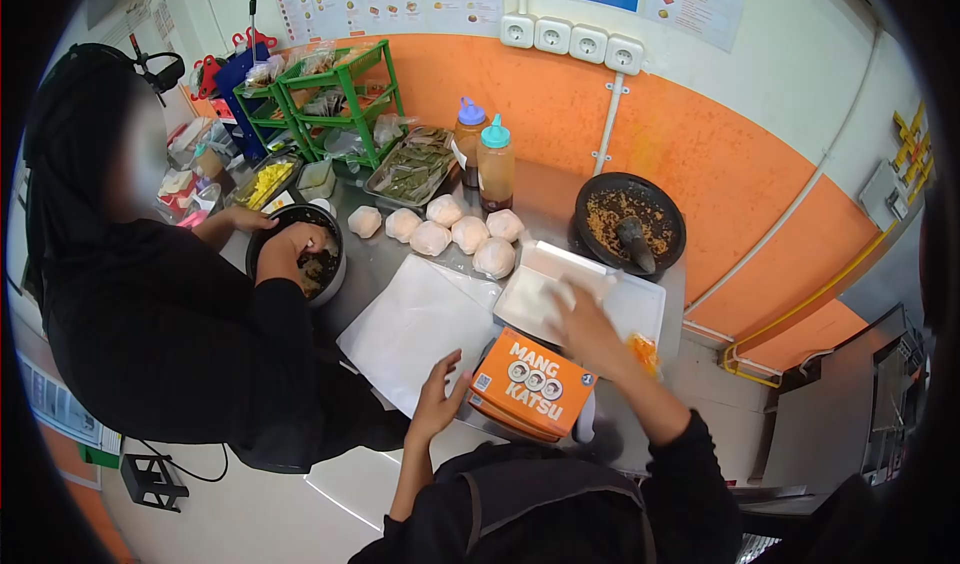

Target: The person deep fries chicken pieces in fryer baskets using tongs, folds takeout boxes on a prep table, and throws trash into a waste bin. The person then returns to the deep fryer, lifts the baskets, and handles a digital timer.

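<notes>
My left hand [437, 402] is held at the left edge of a stack of orange printed boxes [545, 386], fingers apart and nothing in them. Whether its fingertips touch the boxes I cannot tell. Over an open white carton [527, 296] reaches my right hand [592, 332], with fingers stretched out and somewhat blurred. I see nothing held in it. White paper sheets [405, 329] lie to the left of the boxes. To the right of that hand, a small orange packet [643, 354] rests on the edge of a white tray [640, 304].
Several plastic-wrapped white balls [431, 238] and two squeeze bottles [495, 169] stand behind the paper. A stone mortar [640, 209] with a pestle sits back right. At left, a co-worker [150, 314] has a hand in a dark pot [325, 264]. Green racks [345, 104] stand behind.
</notes>
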Motion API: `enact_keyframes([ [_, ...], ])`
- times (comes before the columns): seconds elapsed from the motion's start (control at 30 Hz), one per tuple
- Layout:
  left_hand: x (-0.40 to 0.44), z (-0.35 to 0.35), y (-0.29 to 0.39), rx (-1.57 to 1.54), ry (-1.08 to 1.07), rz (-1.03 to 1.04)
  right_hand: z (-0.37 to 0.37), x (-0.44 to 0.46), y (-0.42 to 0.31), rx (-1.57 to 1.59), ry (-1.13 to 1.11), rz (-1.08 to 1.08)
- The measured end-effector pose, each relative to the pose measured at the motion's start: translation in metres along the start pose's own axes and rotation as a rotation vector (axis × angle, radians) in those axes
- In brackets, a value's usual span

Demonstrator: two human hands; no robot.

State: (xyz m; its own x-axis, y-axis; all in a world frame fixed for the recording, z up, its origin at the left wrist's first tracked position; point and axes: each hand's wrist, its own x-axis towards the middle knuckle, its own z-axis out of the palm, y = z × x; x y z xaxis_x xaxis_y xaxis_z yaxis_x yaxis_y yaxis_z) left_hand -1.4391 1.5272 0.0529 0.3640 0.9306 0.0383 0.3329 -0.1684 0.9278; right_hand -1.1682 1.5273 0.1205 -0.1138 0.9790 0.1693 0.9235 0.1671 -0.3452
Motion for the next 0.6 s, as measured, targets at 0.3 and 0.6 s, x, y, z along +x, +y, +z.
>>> enact_keyframes([
  [0.3, -0.015, 0.017, -0.004, -0.256, -0.015, -0.105, 0.007, -0.063, -0.059, -0.029, -0.375, 0.010],
  [0.6, -0.012, 0.042, 0.014, -1.223, -0.200, -0.121, -0.024, -0.057, -0.064, 1.027, -0.123, -0.112],
])
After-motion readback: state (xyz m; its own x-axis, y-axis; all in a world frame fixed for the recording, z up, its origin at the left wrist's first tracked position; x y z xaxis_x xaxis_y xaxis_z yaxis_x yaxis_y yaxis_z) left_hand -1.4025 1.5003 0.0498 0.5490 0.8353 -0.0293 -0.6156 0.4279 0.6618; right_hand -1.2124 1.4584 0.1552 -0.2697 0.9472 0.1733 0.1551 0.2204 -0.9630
